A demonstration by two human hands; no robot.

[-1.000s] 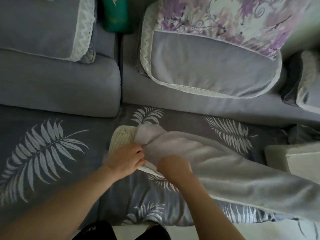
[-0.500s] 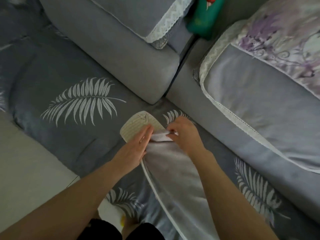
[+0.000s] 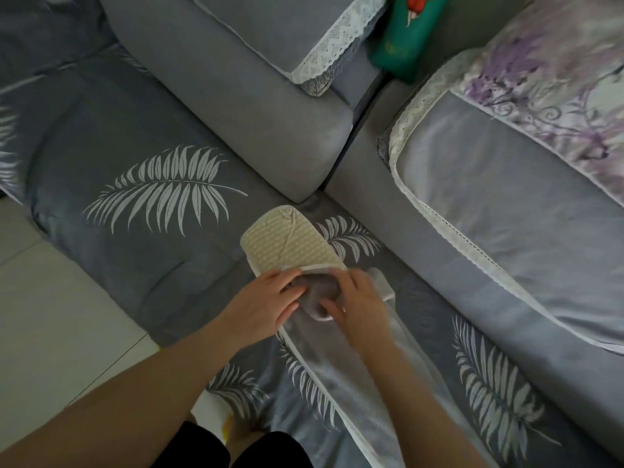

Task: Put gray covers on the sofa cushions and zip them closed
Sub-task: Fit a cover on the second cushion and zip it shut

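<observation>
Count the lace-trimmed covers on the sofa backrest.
2: one lace-trimmed cover top centre, left of the green item; another at right under the floral fabric. More may lie outside the frame.

The near end of the cushion [image 3: 287, 241] is hidden under the cover [image 3: 341, 366] and under both hands. The mouth of the cover is masked by the left hand [image 3: 266, 305] and the right hand [image 3: 358, 305], so a zipper cannot be made out, and it cannot be told how the edge is held. The cover is cut off by the lower edge. The green object [image 3: 405, 35] is cut off by the upper edge, and its print is too blurred to be read. The floral cushion [image 3: 557, 79] is cut off at the right.
</observation>
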